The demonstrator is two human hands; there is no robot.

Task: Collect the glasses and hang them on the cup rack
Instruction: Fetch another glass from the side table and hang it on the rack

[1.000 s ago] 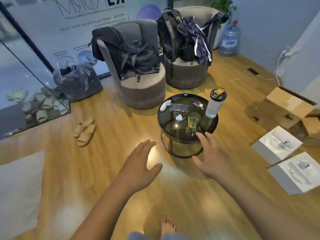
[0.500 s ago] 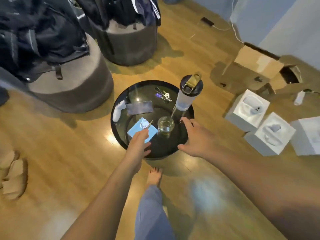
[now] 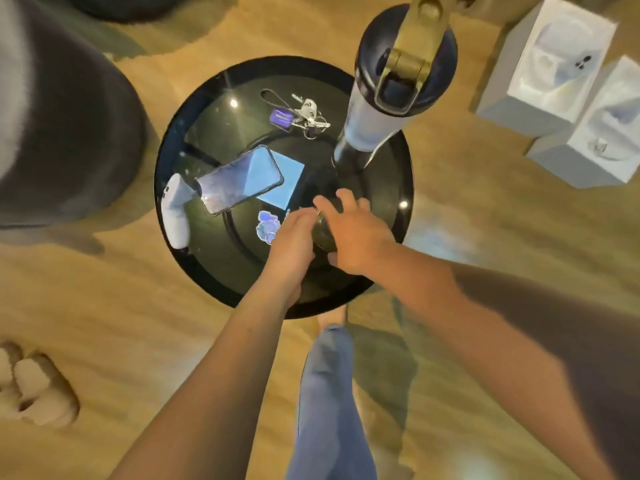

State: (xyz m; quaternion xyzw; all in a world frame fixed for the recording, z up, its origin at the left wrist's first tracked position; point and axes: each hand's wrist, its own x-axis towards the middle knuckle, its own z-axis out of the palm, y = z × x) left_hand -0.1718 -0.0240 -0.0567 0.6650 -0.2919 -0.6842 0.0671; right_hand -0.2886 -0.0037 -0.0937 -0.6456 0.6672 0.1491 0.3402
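So we're at the very first step here, picking up the glass, nothing near a rack yet (no cup rack in view at all). Going left to right on the round black tabletop [image 3: 180, 271]: a white controller [image 3: 175, 216] lies at the left edge, then a phone [image 3: 239, 183] resting partly on a blue card [image 3: 287, 178], keys [image 3: 301, 114] further back, and a small sticker-looking thing [image 3: 266, 226] just beside our left hand [image 3: 291, 237].

The glass [image 3: 323, 233] sits near the front of the tabletop, squeezed between both hands. The left hand touches its left side with the fingers curled in. The right hand [image 3: 356, 233] wraps it from the right, fingers spread over the rim. It's blurry, so we can't tell for sure if either grip has actually closed on it, but it looks like it's closing.

The tall bottle [image 3: 388, 84] stands right behind, so the next move wants a straight lift up, keeping clear of it, then off to find the rack.
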